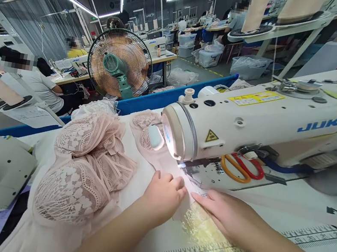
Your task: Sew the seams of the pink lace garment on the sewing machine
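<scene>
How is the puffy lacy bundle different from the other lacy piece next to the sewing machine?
The lacy bundle is bunched up with rounded cups, while the lacy piece lies flatter. The bundle looks bigger in the picture; the piece shows less. The bundle sits left of the sewing machine, while the piece is right by its head and runs toward the left hand. Both are pale pink with lace.

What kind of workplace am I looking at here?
Most likely a garment-sewing workshop: a JUKI sewing machine stands over the work, lace-trimmed garments are heaped beside it, and other people sit at machine tables in the background.
</scene>
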`<state>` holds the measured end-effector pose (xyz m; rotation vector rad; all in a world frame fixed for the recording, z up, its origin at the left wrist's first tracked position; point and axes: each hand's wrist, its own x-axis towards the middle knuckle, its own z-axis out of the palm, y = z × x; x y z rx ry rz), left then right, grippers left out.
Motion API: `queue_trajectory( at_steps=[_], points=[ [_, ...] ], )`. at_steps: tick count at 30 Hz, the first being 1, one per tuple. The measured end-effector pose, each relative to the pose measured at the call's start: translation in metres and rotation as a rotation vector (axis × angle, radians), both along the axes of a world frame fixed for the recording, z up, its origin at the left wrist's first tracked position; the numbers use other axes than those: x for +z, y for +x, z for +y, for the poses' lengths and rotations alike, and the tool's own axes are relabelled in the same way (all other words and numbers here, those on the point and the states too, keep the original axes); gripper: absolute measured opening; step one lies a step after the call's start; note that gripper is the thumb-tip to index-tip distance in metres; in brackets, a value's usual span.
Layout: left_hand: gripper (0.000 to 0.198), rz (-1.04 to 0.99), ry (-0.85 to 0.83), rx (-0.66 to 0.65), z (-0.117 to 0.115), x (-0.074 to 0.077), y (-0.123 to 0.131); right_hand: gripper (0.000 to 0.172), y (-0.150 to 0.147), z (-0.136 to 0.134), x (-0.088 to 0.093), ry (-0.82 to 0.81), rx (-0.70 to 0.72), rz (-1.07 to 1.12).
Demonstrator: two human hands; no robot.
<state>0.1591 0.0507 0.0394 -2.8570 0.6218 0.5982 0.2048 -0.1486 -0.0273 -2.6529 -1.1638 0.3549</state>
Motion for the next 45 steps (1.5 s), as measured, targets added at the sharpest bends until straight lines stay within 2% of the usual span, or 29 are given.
queue_trajectory(
  at_steps=[4,11,19,22,27,45],
  points=[
    [0.041,-0.055,-0.019,0.011,0.005,-0.008,0.004,0.048,0.004,0.01,0.015,-0.148,0.007,0.013],
    [0.035,-0.156,-0.062,0.022,0.015,-0.018,0.012,0.051,0.007,0.027,0.035,-0.256,-0.053,0.045],
    [0.032,-0.198,-0.162,-0.101,0.019,-0.023,0.01,0.059,0.006,0.03,0.035,-0.264,-0.065,0.053],
    [0.029,-0.18,-0.196,-0.091,0.015,-0.022,0.009,0.063,0.005,0.031,0.039,-0.32,-0.075,0.093],
    [0.037,-0.178,-0.185,-0.081,0.015,-0.022,0.01,0.07,0.003,0.035,0.047,-0.342,-0.105,0.137],
    [0.03,-0.22,-0.198,-0.05,0.024,-0.028,0.016,0.065,0.007,0.042,0.048,-0.375,-0.113,0.128]
  ],
)
